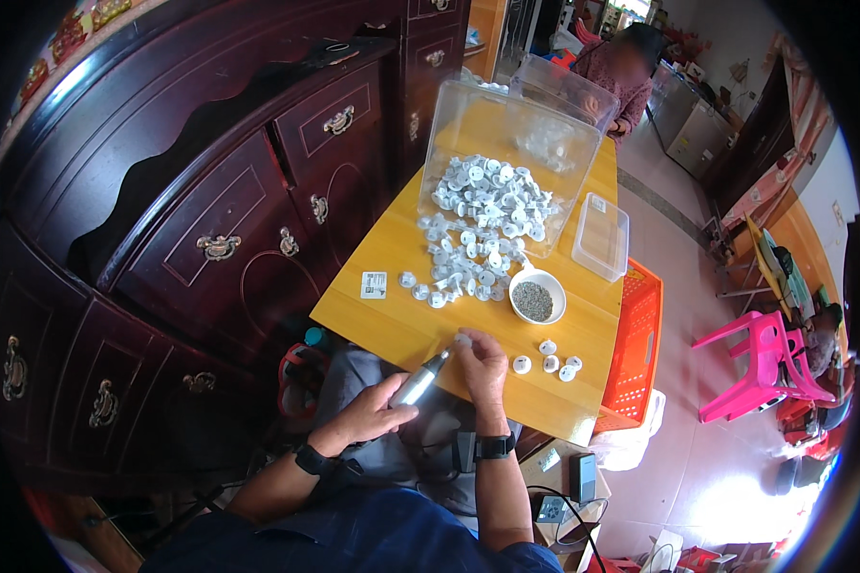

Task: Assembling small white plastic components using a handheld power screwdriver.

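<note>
Wearing a dark blue shirt closest to the camera and sitting at the near edge of a yellow wooden table. Gripping a silver pen-shaped tool in the left hand, wrapping the fingers round its barrel, and aiming its tip toward the right hand. Pinching a small whitish part between the right thumb and fingers, just over the surface's near edge; not showing clearly whether tip and part are touching. Apparently working at the step of bringing the tool to this one part. Probably calling next for bracing the pinch and lining the tip up squarely. Facing a white bowl of small grey pieces farther in, toward the right edge. Having five loose white pieces lying near the right near corner, and a heap of similar parts spreading in and before a clear bin toward the far edge.
</note>
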The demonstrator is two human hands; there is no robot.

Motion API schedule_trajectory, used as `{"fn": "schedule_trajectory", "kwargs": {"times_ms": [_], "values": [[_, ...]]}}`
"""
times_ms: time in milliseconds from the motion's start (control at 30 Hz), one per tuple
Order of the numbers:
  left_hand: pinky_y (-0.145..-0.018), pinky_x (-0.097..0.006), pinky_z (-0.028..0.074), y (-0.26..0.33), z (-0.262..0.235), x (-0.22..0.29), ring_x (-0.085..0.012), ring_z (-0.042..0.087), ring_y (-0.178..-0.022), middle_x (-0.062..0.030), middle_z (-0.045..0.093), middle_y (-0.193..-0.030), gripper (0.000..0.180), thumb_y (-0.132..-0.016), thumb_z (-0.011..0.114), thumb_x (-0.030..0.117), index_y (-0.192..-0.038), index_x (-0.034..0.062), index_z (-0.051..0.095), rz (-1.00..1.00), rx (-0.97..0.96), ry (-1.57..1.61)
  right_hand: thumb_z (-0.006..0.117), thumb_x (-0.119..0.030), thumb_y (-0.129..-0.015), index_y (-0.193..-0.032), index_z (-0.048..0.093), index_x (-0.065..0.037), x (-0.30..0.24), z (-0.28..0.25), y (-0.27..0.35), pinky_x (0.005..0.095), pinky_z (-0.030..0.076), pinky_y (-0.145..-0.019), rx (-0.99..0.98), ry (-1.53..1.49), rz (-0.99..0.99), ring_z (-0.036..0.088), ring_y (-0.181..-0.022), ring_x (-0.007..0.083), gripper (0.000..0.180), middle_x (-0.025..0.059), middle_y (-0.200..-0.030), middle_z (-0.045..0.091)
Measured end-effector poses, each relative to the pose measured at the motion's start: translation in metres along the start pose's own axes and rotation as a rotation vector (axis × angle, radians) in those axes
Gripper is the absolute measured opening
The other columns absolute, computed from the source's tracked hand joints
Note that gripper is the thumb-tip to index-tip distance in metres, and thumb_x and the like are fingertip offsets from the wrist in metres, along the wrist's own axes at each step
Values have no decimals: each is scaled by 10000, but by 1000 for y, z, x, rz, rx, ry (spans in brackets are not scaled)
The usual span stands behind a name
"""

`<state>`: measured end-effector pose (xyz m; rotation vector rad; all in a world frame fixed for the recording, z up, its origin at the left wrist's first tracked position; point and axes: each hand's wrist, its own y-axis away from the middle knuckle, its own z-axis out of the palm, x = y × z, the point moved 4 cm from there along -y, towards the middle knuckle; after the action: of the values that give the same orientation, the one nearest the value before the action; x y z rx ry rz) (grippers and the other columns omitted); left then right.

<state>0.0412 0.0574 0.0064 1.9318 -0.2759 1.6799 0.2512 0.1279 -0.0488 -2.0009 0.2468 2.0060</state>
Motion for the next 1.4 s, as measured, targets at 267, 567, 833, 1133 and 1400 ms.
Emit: {"fn": "schedule_trajectory", "kwargs": {"times_ms": [267, 567, 833, 1133, 1400], "values": [[-553, -230, 473, -2, 0, -1, -74, 562, -623, -9, 589, -825, 561, -927, 662, 239, -1395, 33, 432, -13, -13, 7, 724, -35, -820, -1015, 745, -48, 0, -2, 0, 222, 425, -617, -2, 61, -23, 474, -654, 64, 197, -17, -757, 547], [-543, -223, 439, -1, 2, 1, -63, 517, -609, 11, 546, -812, 419, -960, 608, 167, -1333, 32, 471, -32, -23, 138, 734, -11, -814, -1017, 741, -36, -21, -1, 4, 228, 436, -617, -51, 170, -91, 484, -651, 74, 205, 4, -781, 578], [-579, -218, 456, -4, 2, 2, -64, 534, -646, -5, 551, -873, 404, -971, 586, 124, -1341, 35, 450, -91, -75, 183, 739, -2, -811, -1014, 738, -31, -12, -2, 1, 227, 445, -619, -77, 131, -53, 494, -652, 69, 205, -1, -792, 590], [-566, -223, 460, -6, 2, 3, -69, 544, -633, -15, 566, -862, 375, -979, 574, 137, -1321, 36, 459, -110, -79, 183, 751, -16, -808, -1004, 743, -32, -6, -3, -1, 226, 444, -612, -73, 98, -24, 494, -650, 63, 196, -15, -761, 579], [-586, -230, 466, 3, 1, 4, -81, 556, -655, -23, 571, -866, 392, -981, 571, 167, -1329, 29, 456, -144, -124, 329, 725, -3, -794, -945, 748, -71, -54, -11, 10, 318, 513, -662, -1, 390, -326, 619, -712, 212, 167, 78, -822, 646]]}}
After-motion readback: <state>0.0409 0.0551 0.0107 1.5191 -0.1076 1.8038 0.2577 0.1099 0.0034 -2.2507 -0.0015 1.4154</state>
